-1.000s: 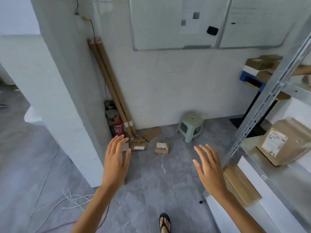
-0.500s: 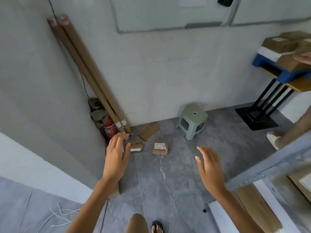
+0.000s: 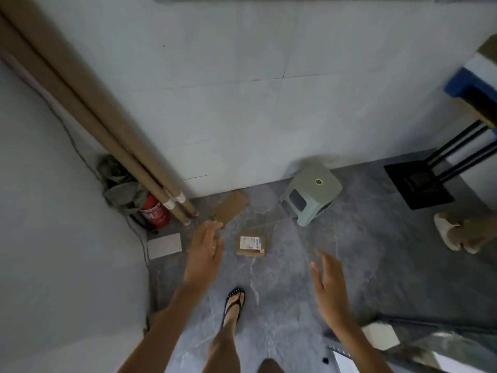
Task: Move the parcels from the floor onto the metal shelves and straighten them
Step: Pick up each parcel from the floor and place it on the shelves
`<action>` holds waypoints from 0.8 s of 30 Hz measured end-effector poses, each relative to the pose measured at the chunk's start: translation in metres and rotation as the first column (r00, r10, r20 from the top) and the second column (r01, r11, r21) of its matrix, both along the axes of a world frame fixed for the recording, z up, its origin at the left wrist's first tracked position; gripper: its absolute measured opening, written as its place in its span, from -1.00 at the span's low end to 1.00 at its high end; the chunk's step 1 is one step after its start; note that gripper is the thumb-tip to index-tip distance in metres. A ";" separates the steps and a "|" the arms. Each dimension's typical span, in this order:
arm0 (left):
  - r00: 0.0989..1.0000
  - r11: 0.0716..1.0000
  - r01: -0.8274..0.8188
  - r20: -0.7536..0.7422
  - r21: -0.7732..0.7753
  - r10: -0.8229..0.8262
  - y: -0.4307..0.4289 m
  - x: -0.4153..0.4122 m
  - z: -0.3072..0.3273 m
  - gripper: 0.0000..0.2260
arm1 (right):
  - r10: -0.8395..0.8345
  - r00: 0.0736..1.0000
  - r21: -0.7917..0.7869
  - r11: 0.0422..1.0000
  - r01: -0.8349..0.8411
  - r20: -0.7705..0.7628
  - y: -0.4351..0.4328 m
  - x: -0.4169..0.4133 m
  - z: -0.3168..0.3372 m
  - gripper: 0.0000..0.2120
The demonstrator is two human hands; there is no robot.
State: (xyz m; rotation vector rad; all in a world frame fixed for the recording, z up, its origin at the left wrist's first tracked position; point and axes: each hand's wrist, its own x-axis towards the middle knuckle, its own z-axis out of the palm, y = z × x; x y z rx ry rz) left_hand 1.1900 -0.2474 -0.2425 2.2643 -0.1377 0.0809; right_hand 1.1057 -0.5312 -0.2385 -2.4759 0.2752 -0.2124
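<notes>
A small brown parcel (image 3: 251,246) with a white label lies flat on the grey floor ahead. A flat brown cardboard parcel (image 3: 231,208) lies beyond it, near the wall. My left hand (image 3: 205,251) hovers open just left of the labelled parcel, hiding the floor behind it. My right hand (image 3: 328,281) is open, lower and to the right, holding nothing. A corner of the metal shelf (image 3: 441,345) shows at the bottom right.
Two long cardboard tubes (image 3: 88,109) lean in the left corner over a red fire extinguisher (image 3: 154,212). A green plastic stool (image 3: 310,196) stands by the wall. Another person's feet (image 3: 457,232) and a black table base (image 3: 419,187) are at the right. My sandalled foot (image 3: 234,305) is forward.
The view has dropped and moved closer to the parcels on the floor. Both hands have moved towards them, and my left hand now covers the spot where a second small parcel lay.
</notes>
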 end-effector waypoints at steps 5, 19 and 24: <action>0.994 0.999 0.048 -0.102 0.001 -0.047 -0.011 0.089 -0.061 -0.60 | -0.104 0.988 0.126 0.985 0.118 -0.110 0.007 0.077 -0.060 -0.42; 0.947 0.999 0.022 -0.321 0.023 -0.013 -0.049 0.204 -0.447 -0.76 | -0.183 0.892 0.267 0.912 0.311 -0.413 -0.014 0.217 -0.447 -0.65; 0.864 0.996 0.049 -0.498 -0.072 -0.079 -0.071 0.210 -0.609 -0.61 | -0.217 0.843 0.314 0.859 0.405 -0.492 -0.020 0.234 -0.603 -0.66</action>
